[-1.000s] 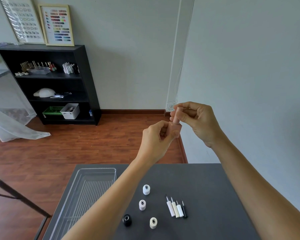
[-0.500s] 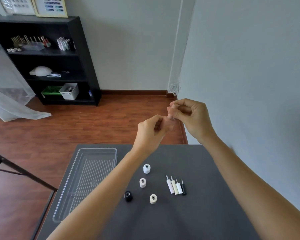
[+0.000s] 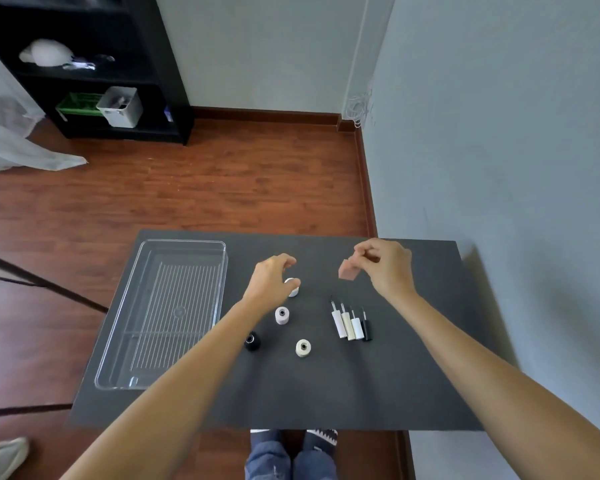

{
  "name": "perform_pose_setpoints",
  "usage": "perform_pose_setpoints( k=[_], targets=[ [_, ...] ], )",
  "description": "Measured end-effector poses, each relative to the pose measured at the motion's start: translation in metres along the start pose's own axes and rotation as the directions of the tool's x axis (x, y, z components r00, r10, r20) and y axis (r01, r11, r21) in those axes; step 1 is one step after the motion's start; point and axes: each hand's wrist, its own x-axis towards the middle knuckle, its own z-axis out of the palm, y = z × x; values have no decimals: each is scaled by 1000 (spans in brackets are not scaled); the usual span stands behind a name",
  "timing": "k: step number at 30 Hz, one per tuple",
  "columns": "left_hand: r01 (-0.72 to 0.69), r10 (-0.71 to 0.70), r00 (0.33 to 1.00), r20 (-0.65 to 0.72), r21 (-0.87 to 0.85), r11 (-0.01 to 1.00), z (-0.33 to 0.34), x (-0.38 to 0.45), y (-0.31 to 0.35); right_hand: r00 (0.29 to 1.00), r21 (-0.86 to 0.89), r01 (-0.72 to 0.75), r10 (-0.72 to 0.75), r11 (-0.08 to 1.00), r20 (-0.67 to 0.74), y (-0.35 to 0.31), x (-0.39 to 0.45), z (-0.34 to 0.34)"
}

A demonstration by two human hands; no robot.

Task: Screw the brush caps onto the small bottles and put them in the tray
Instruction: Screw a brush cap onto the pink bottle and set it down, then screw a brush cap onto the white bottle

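Four tiny bottles (image 3: 282, 315) look light and tippy, so my half-open, empty left hand (image 3: 270, 285) grabs sides; right hand (image 3: 385, 268) pinches the pink bottle (image 3: 347, 270).

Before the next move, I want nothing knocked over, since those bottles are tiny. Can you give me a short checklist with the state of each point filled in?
1. Pink bottle held firm in the right hand: ok, fingers closed on it, clear of the table.
2. Cap fully tight on the pink bottle: cannot tell, the fingers hide the top.
3. Tray free to take it: ok, nothing lies in it.
4. Left hand free: ok, open and holding nothing, over the white bottle.
5. Four loose bottles upright: ok, all stand with necks up.
6. Four brush caps in reach: ok, lying side by side near the right hand.
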Motion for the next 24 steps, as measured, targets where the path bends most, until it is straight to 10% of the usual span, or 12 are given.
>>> perform_pose_setpoints(
  k=[24],
  targets=[
    [81, -78, 996, 35, -80, 994, 41, 19, -46, 998, -61, -46, 43, 997, -47, 65, -1, 42]
  ],
)
